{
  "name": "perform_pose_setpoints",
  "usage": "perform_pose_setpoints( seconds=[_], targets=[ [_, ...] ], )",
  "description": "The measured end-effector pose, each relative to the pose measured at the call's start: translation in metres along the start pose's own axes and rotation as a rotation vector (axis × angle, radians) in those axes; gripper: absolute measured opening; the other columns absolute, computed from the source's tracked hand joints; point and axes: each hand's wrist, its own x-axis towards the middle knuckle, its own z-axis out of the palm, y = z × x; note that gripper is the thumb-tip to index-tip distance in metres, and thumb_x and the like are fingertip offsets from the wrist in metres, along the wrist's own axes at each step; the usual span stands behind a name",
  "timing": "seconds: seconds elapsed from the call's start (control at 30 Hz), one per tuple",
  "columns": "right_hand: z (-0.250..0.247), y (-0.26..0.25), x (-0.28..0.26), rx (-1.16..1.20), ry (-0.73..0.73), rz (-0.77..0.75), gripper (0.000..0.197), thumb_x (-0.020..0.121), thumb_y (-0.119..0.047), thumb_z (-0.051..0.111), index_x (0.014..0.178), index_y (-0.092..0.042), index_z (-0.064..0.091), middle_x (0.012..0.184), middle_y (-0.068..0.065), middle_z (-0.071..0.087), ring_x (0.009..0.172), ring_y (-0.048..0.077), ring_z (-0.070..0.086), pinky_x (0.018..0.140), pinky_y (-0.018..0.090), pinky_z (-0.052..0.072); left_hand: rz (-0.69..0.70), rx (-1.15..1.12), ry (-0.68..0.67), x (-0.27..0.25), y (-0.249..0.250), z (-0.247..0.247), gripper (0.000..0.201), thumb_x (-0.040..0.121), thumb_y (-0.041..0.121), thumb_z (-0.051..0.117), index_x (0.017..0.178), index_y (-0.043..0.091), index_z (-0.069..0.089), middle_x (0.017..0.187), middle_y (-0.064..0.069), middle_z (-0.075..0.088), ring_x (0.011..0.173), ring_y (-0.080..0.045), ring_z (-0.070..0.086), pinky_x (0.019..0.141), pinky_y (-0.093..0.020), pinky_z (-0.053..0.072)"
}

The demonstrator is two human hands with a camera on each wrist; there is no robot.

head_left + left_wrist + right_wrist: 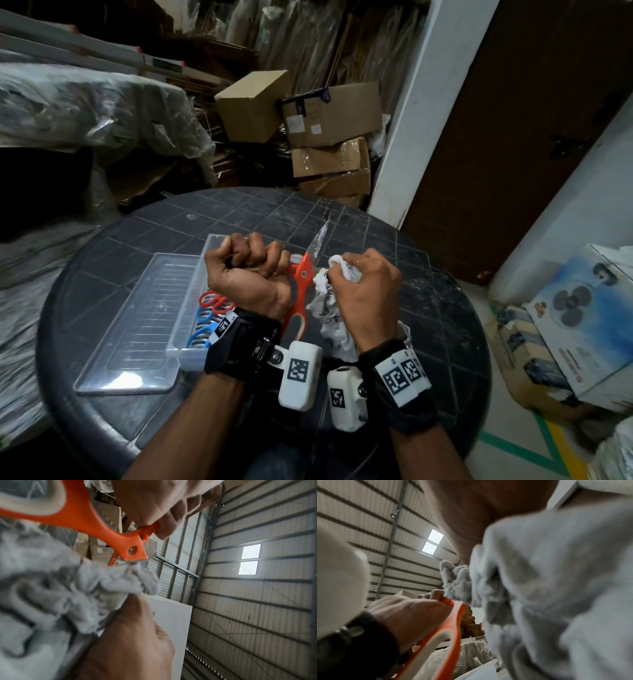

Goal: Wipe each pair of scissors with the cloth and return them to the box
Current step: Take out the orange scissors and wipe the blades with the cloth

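Head view, above a round dark bench [428, 308]. The left hand [246, 274] is gripping the orange scissors [301, 284] with its fingers curled tightly around them near the pivot; the handle loops are pointing toward the person and the blades are pointing away, toward the far side. The right hand [366, 291] is clutching a bunched white cloth [329, 308], fingers closed around it, and is holding it against the right side of the scissors just beside the pivot; the cloth's loose end is hanging down toward the right wrist. In the left wrist view the cloth [102, 582] is meeting the scissors [96, 524] just past the pivot screw, so the blades are largely hidden there. In the right wrist view the cloth [556, 588] is filling most of the frame.

To the left of the hands, a clear plastic box [191, 349] is sitting on the bench, holding red scissors [215, 301] and blue scissors [202, 329]. Its clear lid [137, 325] is lying flat just beside it, on the left. Cardboard cartons [329, 116] are standing stacked beyond the far edge of the bench.
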Motion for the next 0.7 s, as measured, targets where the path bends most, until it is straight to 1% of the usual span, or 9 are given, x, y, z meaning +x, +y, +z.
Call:
perform_pose_setpoints(
  seconds=[0.07, 0.13, 0.2, 0.27, 0.33, 0.47, 0.57, 0.6, 0.7],
  targets=[
    [-0.004, 0.007, 0.003, 0.031, 0.072, 0.034, 0.015, 0.088, -0.018, 0.081, 0.101, -0.012, 0.08, 0.083, -0.004, 0.065, 0.068, 0.003, 0.061, 0.057, 0.019, 0.055, -0.005, -0.006, -0.01, 0.003, 0.001, -0.003, 0.037, 0.094, 0.029, 0.028, 0.059, 0.022, 0.018, 0.051, 0.005, 0.013, 0.04, -0.01, 0.008, 0.044, -0.017, 0.014],
    [-0.007, 0.01, 0.001, 0.09, 0.211, 0.06, 0.014, 0.086, -0.014, 0.082, 0.099, -0.01, 0.079, 0.083, -0.004, 0.066, 0.067, -0.003, 0.062, 0.056, 0.01, 0.051, -0.004, -0.01, -0.012, 0.005, 0.002, -0.005, 0.037, 0.095, 0.029, 0.027, 0.059, 0.022, 0.018, 0.051, 0.005, 0.013, 0.04, -0.01, 0.008, 0.043, -0.017, 0.014],
    [-0.005, 0.009, -0.006, 0.179, 0.321, 0.106, 0.017, 0.086, -0.012, 0.082, 0.101, -0.006, 0.078, 0.082, -0.011, 0.063, 0.069, -0.01, 0.063, 0.057, 0.005, 0.048, -0.008, -0.013, 0.0, 0.006, 0.001, -0.007, 0.038, 0.095, 0.029, 0.025, 0.059, 0.022, 0.018, 0.051, 0.005, 0.013, 0.04, -0.01, 0.009, 0.044, -0.017, 0.013],
    [0.002, 0.004, -0.015, 0.251, 0.315, 0.138, 0.019, 0.086, -0.018, 0.08, 0.102, -0.007, 0.077, 0.085, -0.019, 0.06, 0.072, -0.009, 0.065, 0.057, 0.01, 0.053, -0.006, -0.023, 0.012, 0.007, 0.001, -0.008, 0.038, 0.095, 0.028, 0.025, 0.059, 0.022, 0.018, 0.051, 0.005, 0.013, 0.04, -0.01, 0.009, 0.043, -0.017, 0.014],
    [0.008, -0.001, -0.023, 0.235, 0.263, 0.072, 0.022, 0.086, -0.025, 0.075, 0.101, -0.009, 0.077, 0.086, -0.017, 0.061, 0.067, -0.001, 0.065, 0.056, 0.018, 0.057, -0.007, -0.046, 0.032, 0.008, 0.001, -0.008, 0.038, 0.095, 0.027, 0.025, 0.058, 0.022, 0.018, 0.05, 0.005, 0.014, 0.039, -0.01, 0.01, 0.042, -0.015, 0.017],
    [0.012, 0.0, -0.024, 0.133, 0.199, -0.051, 0.017, 0.084, -0.014, 0.081, 0.099, -0.007, 0.078, 0.082, -0.006, 0.062, 0.062, 0.001, 0.058, 0.055, 0.008, 0.048, -0.014, -0.059, 0.058, 0.009, 0.001, -0.009, 0.038, 0.095, 0.027, 0.026, 0.057, 0.023, 0.019, 0.049, 0.005, 0.014, 0.039, -0.01, 0.009, 0.041, -0.016, 0.018],
    [0.013, 0.002, -0.021, 0.068, 0.218, -0.049, 0.016, 0.083, -0.01, 0.084, 0.097, -0.008, 0.078, 0.081, -0.007, 0.06, 0.06, 0.005, 0.057, 0.053, 0.014, 0.052, 0.0, -0.046, 0.059, 0.008, 0.0, -0.01, 0.037, 0.095, 0.027, 0.028, 0.059, 0.023, 0.018, 0.051, 0.005, 0.013, 0.04, -0.01, 0.009, 0.041, -0.017, 0.018],
    [0.013, 0.003, -0.021, 0.063, 0.24, -0.042, 0.016, 0.082, -0.009, 0.084, 0.097, -0.008, 0.078, 0.081, -0.008, 0.059, 0.06, 0.003, 0.056, 0.052, 0.015, 0.053, 0.002, -0.041, 0.059, 0.008, 0.0, -0.01, 0.037, 0.094, 0.027, 0.028, 0.059, 0.022, 0.018, 0.051, 0.005, 0.013, 0.04, -0.01, 0.009, 0.041, -0.017, 0.018],
    [0.013, 0.002, -0.023, 0.092, 0.297, -0.047, 0.015, 0.082, -0.007, 0.083, 0.096, -0.007, 0.078, 0.082, -0.008, 0.058, 0.062, -0.007, 0.052, 0.054, 0.006, 0.048, 0.01, -0.058, 0.058, 0.009, 0.001, -0.009, 0.037, 0.094, 0.027, 0.027, 0.059, 0.022, 0.018, 0.05, 0.005, 0.013, 0.039, -0.01, 0.008, 0.042, -0.016, 0.016]
  ],
)
